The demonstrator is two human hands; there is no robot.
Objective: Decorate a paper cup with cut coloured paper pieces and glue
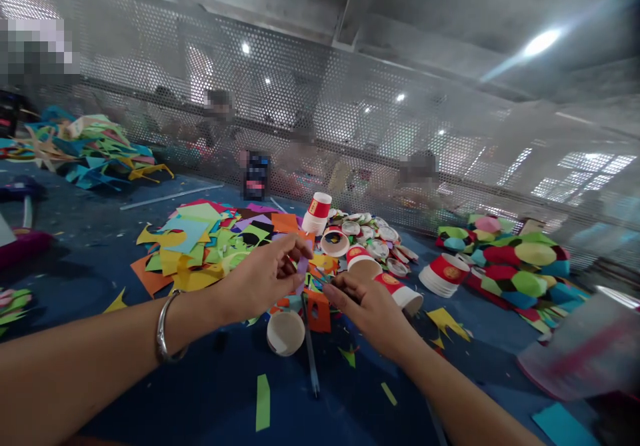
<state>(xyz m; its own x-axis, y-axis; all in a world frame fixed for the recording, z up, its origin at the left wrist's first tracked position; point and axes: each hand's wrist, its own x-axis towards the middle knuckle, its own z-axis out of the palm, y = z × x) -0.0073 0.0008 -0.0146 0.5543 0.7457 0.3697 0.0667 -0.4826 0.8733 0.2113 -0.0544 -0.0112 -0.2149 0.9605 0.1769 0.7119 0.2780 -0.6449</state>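
Note:
In the head view my left hand (273, 269) pinches a small purple piece of paper (301, 274) between thumb and fingers. My right hand (367, 306) is just to its right, thumb and fingertips pressed together; whatever they hold is too small to make out. Beneath both hands lie orange paper scraps (319, 313). A white paper cup (286, 333) stands mouth up below my left hand, and a thin clear-barrelled pen (311, 359) lies beside it. Several red and white paper cups (364, 264) lie on their sides beyond my right hand.
Cut coloured paper (195, 233) is heaped at left centre. Round pieces (370, 233) pile up behind the cups. Coloured paper shapes (520, 259) and a clear plastic container (580, 346) are at right. A perforated metal screen (300, 86) borders the blue table (200, 393).

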